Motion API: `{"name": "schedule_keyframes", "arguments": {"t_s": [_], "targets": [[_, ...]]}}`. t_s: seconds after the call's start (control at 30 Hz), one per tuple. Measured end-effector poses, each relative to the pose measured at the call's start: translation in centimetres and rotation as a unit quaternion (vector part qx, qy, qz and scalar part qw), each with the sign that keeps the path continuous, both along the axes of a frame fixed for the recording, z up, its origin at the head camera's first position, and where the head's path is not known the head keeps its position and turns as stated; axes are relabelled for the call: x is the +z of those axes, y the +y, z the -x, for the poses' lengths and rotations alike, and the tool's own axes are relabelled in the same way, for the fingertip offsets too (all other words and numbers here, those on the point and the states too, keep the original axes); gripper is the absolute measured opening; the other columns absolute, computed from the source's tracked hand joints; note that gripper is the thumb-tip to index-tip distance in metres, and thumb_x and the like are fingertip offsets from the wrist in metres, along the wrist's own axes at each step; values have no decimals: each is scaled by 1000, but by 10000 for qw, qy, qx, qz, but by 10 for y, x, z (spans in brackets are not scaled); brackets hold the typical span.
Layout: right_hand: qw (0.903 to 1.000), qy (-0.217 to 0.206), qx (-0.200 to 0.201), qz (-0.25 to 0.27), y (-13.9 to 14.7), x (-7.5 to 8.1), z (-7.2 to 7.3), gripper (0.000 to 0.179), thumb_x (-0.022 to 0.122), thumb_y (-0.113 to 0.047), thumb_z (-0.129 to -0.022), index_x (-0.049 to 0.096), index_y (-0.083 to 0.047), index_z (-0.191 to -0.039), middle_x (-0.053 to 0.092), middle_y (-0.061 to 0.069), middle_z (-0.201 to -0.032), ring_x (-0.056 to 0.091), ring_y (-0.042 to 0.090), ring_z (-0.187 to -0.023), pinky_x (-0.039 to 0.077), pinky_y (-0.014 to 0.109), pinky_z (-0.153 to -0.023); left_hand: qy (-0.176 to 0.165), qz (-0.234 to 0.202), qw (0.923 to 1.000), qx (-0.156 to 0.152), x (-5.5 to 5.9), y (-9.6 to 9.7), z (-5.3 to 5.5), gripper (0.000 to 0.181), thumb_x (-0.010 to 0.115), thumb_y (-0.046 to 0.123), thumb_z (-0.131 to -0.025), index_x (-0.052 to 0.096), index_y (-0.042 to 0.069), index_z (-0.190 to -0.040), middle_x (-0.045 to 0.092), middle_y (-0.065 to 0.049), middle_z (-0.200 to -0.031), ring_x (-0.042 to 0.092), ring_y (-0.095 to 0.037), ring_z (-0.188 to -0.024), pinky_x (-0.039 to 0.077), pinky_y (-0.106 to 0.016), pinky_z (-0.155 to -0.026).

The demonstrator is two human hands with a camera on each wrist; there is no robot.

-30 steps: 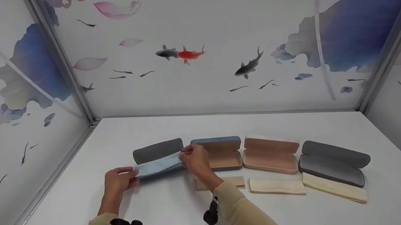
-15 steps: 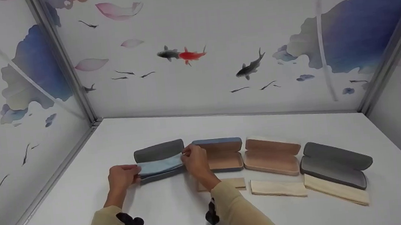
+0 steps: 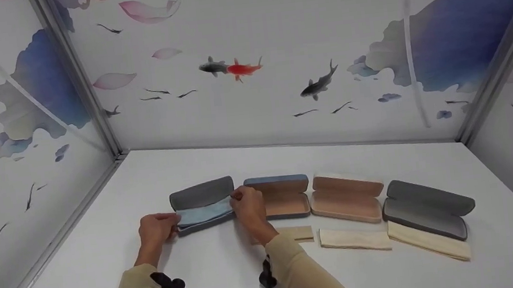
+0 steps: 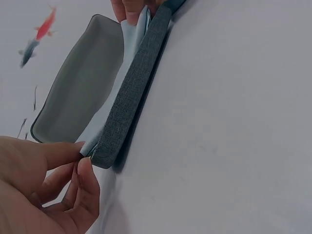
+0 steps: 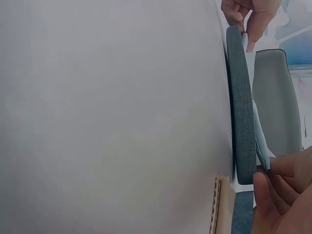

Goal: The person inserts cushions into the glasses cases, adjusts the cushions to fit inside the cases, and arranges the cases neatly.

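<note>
White tabletop [image 3: 213,275]; left hand [image 3: 155,230] and right hand [image 3: 250,207], digits drawn together, pinch opposite ends of folded pale-blue cloth [image 3: 204,212] at open grey-lined case [image 3: 202,193].

white tbl [image 3: 217,272], 4 cases [image 3: 345,205] (all open), 3 folded cloths [image 3: 354,239]

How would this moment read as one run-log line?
left hand: pinches blue cloth by left end | right hand: pinches right end | blue cloth: over base of leftmost case | leftmost case: open | other three cases: open
</note>
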State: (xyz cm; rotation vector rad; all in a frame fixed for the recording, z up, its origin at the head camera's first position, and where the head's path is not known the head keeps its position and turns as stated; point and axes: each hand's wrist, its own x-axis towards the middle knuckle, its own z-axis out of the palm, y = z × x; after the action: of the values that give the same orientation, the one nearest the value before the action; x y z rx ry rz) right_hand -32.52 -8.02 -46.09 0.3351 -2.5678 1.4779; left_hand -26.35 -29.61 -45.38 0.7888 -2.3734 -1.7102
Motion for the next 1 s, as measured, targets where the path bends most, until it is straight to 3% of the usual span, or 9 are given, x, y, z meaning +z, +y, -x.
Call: {"name": "schedule_keyframes", "arguments": {"t_s": [0.27,0.4,0.6,1.0], "targets": [[9966,142,-539,-614,-6,3,-4,7,73,-9,-91,77,-9,-96,75,1,-88,66,10,-78,56,31,-71,-46,371,9993,-3,-3,-2,-1,34,66,17,-92,69,-9,-114,63,3,-63,54,-6,-55,44,-20,-53],[9929,393,-665,-900,-7,2,-2,6,73,-11,-91,78,-9,-93,76,2,-86,69,13,-76,55,34,-68,7,247,9997,17,-4,-1,-2,34,66,14,-92,67,-10,-115,65,-1,-69,57,-6,-56,50,-20,-54],[9931,333,-382,-1058,-5,1,-1,9,71,-9,-92,78,-6,-98,76,4,-88,67,13,-77,55,36,-71,-111,161,9997,-122,-1,-2,-3,35,64,9,-93,64,-12,-120,71,-10,-84,63,-6,-59,56,-20,-58],[9947,97,242,-995,-12,3,-5,16,67,0,-92,78,-4,-103,77,6,-101,69,16,-93,58,36,-81,-68,581,9978,-321,2,-18,-11,33,60,6,-93,64,-12,-120,72,-13,-85,63,-8,-63,55,-21,-58]]}}
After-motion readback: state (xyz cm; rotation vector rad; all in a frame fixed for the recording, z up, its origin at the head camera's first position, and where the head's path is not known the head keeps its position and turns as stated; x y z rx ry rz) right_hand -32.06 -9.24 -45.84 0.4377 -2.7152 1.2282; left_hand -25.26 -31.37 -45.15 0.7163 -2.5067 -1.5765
